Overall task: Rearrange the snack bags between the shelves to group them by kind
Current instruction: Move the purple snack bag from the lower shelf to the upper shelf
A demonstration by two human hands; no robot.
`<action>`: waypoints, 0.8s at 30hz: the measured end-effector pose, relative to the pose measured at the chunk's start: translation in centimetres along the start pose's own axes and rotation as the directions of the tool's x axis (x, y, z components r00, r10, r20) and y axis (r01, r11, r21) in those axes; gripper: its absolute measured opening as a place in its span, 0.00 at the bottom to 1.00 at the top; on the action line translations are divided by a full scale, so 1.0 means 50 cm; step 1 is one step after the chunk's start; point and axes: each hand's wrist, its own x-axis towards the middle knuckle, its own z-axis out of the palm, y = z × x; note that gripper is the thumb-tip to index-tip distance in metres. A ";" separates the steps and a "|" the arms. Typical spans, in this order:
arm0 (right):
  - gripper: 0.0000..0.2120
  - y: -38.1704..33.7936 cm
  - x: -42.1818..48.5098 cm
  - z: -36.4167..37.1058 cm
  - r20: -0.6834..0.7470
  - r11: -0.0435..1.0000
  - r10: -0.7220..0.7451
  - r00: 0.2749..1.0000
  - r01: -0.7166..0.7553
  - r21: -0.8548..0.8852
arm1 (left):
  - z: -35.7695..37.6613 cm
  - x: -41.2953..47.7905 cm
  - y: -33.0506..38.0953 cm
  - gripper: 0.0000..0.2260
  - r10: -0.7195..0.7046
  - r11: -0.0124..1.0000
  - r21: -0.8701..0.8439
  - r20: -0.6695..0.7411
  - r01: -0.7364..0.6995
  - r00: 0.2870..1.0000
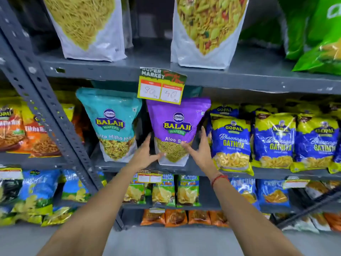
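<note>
A purple Balaji Aloo Sev bag (177, 124) stands upright on the middle grey shelf (203, 169). My left hand (145, 152) is at its lower left edge, with the thumb across the front. On the lower right, my right hand (200, 148) lays its thumb on the front and its fingers along the side. Both hands clasp the bag between them. Beside it on the left stands a teal Balaji Khatta Mitha Mix bag (112, 122). To its right is a row of blue and yellow Gopal Gathiya bags (232, 141).
A price tag (162, 85) hangs from the upper shelf edge just above the purple bag. Large white namkeen pouches (88, 28) and green bags (317, 34) sit above. Orange Gopal bags (22, 132) lie left of a slanted steel upright (46, 108). Chip bags (164, 191) fill the lower shelves.
</note>
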 end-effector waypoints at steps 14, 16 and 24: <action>0.33 0.038 0.014 0.014 0.143 0.999 0.027 0.989 -0.033 0.039 | 0.017 0.047 0.000 0.39 0.060 0.998 -0.035 0.014 -0.059 0.998; 0.32 0.029 -0.014 0.010 0.116 0.999 0.007 0.993 -0.013 0.050 | 0.013 0.030 -0.004 0.37 0.065 0.998 -0.022 0.011 -0.065 0.998; 0.34 -0.028 -0.142 -0.015 0.047 0.986 -0.064 0.997 0.056 0.156 | -0.013 -0.083 0.022 0.32 0.134 0.989 -0.067 0.022 -0.133 0.991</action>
